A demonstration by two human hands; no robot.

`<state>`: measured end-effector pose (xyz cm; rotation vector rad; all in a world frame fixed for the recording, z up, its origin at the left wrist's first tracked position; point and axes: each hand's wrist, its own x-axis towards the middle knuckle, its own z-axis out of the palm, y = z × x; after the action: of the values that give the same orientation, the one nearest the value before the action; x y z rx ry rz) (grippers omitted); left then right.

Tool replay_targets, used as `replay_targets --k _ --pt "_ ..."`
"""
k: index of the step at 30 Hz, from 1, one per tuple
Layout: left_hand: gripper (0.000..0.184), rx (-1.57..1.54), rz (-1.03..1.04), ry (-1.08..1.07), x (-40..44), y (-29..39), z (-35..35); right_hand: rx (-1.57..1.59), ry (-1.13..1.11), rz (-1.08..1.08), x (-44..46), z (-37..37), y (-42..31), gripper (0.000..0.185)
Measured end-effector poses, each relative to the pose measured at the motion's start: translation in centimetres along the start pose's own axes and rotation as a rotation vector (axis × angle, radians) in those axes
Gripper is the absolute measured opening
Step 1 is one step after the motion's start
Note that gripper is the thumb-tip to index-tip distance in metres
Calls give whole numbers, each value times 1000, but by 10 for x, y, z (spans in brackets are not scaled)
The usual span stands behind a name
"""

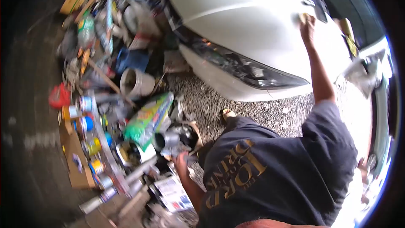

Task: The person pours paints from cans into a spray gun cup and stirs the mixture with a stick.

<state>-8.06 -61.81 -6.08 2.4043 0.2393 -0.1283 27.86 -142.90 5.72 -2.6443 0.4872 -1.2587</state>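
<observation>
A white car panel [249, 29] with a dark headlight [249, 69] fills the upper middle. My right hand [308, 26] reaches out to the panel near a dark opening at its far end. Its fingers are closed around a small yellowish pad [303, 17] that rests against the white surface. My left hand [181, 160] hangs low beside a heap of odds and ends, close to a dark grey container [166, 140]. Blur hides its fingers and whatever they may hold.
To the left lie a green bag [147, 120], a white bucket [137, 83], paint cans [85, 123], a plastic bottle [86, 31] and a cardboard box [78, 160]. Gravel [202, 101] lies below the car. A plastic bag [365, 74] hangs at the right.
</observation>
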Motion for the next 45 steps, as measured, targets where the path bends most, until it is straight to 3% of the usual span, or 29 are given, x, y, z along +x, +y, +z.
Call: replay_targets --k 2,3,4,5,6,8,11,13,20,25,29,32,33,36,41,45 --pt "22 -17 -19 11 4 17 34 -32 -25 -158 -20 -9 -82 37" --pt "18 29 47 -31 8 3 55 118 -76 -283 -47 20 -102 38" --pt "16 259 284 -1 14 12 68 569 -572 -132 -81 -7 -168 36" --pt "22 201 306 71 14 28 73 876 -988 223 -113 -35 -237 34" --pt "28 144 344 149 20 56 73 906 -1189 -100 -141 -60 -292 40" --pt "44 -379 -301 95 29 140 53 1092 -1431 -169 -166 -111 -377 54" --pt "57 -271 -390 67 24 173 42 1104 -1399 -276 -187 -117 -419 48" --pt "58 -225 -342 132 13 169 44 1080 -1415 -346 -186 -115 -432 43" --pt "62 -158 -443 192 -19 179 22 1287 -1475 -613 -216 -142 -417 17" --pt "67 -94 -470 246 -41 170 5 1318 -1195 -838 -238 -150 -423 22" --pt "68 -108 -517 297 -50 163 -3 1366 -1012 -775 -243 -142 -439 18" --pt "65 -178 -568 341 -54 157 -6 1337 -1216 -683 -254 -149 -439 16" --pt "64 -184 -561 362 -54 156 -6 1341 -1404 -631 -254 -154 -439 16" --pt "63 -197 -556 402 -55 159 -8 1416 -1556 -448 -262 -166 -441 16" --pt "62 -219 -560 478 -60 154 -2 1411 -1216 -825 -250 -148 -454 15" --pt "63 -230 -593 500 -61 165 -3 1432 -1091 -813 -239 -152 -461 16"
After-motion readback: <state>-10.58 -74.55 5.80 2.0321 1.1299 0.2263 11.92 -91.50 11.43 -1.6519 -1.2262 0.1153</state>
